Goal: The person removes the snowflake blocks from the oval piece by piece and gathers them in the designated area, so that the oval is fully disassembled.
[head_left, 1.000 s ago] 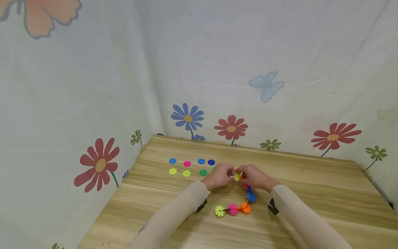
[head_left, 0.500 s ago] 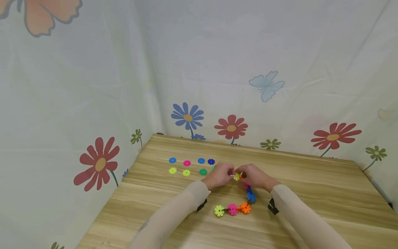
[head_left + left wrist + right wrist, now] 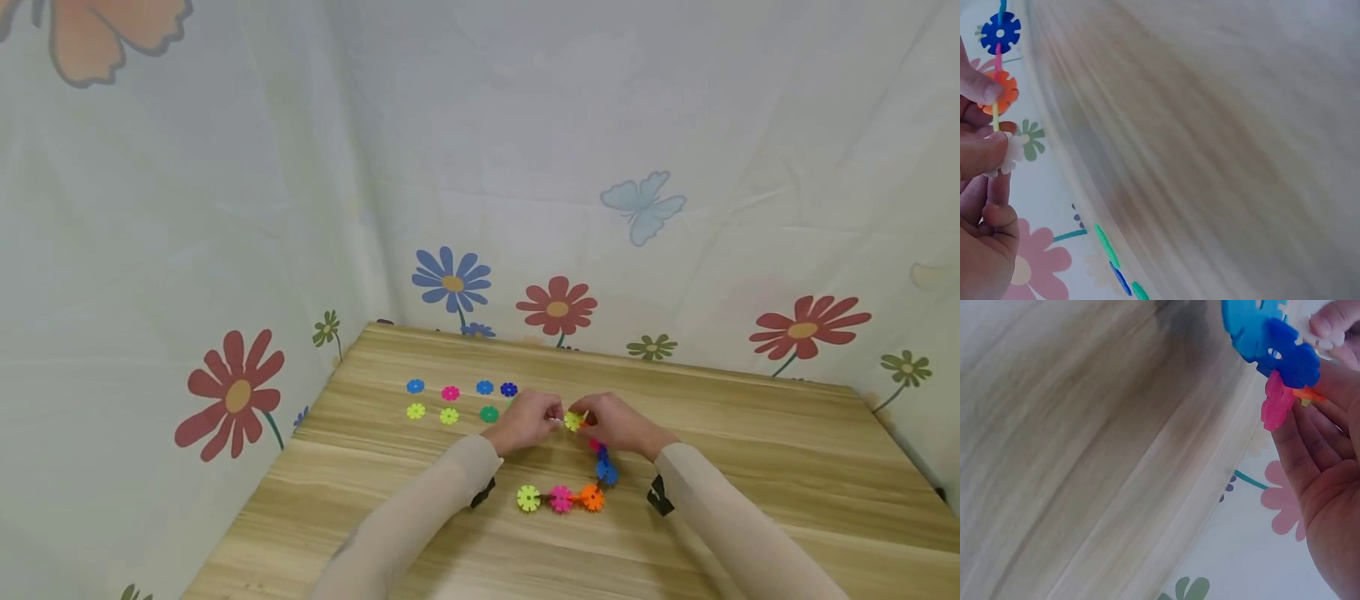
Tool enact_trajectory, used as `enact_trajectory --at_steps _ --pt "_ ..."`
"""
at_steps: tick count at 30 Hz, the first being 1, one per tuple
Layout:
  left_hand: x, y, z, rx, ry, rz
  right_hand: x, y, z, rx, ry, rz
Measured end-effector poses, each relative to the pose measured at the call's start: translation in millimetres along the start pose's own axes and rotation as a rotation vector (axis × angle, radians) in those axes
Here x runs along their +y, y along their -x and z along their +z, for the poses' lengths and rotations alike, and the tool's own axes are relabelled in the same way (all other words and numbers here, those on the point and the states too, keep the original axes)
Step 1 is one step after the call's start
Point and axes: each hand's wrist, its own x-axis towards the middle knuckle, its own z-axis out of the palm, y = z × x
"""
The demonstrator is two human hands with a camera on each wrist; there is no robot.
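Observation:
Thumb and fingers of my left hand (image 3: 528, 421) pinch a white notched plastic disc (image 3: 1011, 155). My right hand (image 3: 618, 423) pinches an orange disc (image 3: 1007, 94) in a chain of interlocking flower-shaped discs. A yellow disc (image 3: 573, 421) is slotted to the orange one and stands between the two hands, meeting the white disc's edge; whether they are joined I cannot tell. From the orange disc the chain runs through a pink disc (image 3: 1277, 403), a dark blue disc (image 3: 1288, 353) and a light blue disc (image 3: 1250, 328), then along the table to a yellow end disc (image 3: 528, 498).
Loose discs lie in two rows on the wooden table (image 3: 360, 483) left of my hands, among them a pink disc (image 3: 450, 393) and a green disc (image 3: 489, 414). A flower-printed cloth (image 3: 480, 167) hangs behind the table.
Both hands keep their grips and barely shift. The yellow disc between them shows a little more, and the near end of the chain has slid slightly away from me.

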Motion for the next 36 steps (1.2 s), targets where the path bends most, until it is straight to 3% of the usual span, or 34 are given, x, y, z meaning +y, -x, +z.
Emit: enact_trajectory --at_steps 6,20,27,36 --pt "-9.4 9.5 -8.1 0.000 0.066 -0.011 0 3 -6 -0.023 -0.021 0.058" --pt "-44.3 55.3 -52.6 -0.017 0.280 -0.156 -3 3 -2 -0.049 -0.008 0.068" --pt "-64.4 74.0 -70.4 0.000 0.243 -0.196 -3 4 -1 -0.054 -0.017 0.100" --pt "-90.9 94.5 -92.3 0.146 0.213 -0.272 0 5 0 -0.070 -0.018 0.102"
